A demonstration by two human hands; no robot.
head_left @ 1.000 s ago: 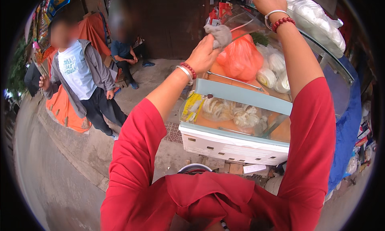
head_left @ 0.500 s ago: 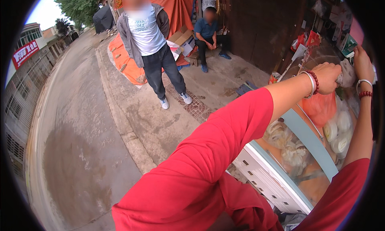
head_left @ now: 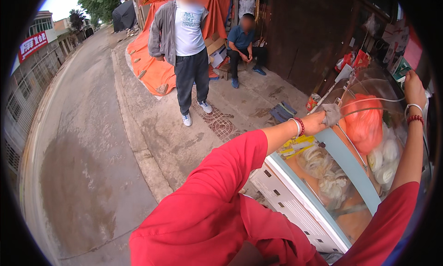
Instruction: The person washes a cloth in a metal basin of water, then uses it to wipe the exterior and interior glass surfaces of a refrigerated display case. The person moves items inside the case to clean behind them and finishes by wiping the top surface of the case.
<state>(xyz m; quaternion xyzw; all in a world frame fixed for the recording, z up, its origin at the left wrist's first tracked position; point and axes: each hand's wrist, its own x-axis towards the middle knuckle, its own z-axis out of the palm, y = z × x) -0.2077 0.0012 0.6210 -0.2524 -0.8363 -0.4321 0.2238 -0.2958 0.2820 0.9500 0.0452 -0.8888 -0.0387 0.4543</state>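
My left hand point(head_left: 314, 123) is closed round a bunched grey cloth point(head_left: 331, 114), pressed near the edge of a clear curved lid point(head_left: 376, 87). The lid stands raised over a white and pale-blue display case point(head_left: 307, 210). At the upper right, the fingers of my right hand point(head_left: 414, 88) are bent at the lid's far side and appear to grip its edge. Inside the case, bagged pale noodle-like food point(head_left: 323, 171) shows through the near pane. Behind its pale-blue bar sit an orange-red plastic bag point(head_left: 364, 125) and white bundles in clear plastic point(head_left: 386, 157).
A person in a grey jacket point(head_left: 164, 28) stands on the pavement; another in a blue shirt point(head_left: 241, 37) sits by the dark door point(head_left: 300, 35). Orange sheeting point(head_left: 152, 58) weighted with stones and cardboard boxes point(head_left: 216, 46) lie behind them. The road point(head_left: 83, 127) runs along the left.
My left hand has moved left and slightly down with the grey cloth, away from my right hand. My right hand has shifted slightly down. The standing person's arm has come forward.
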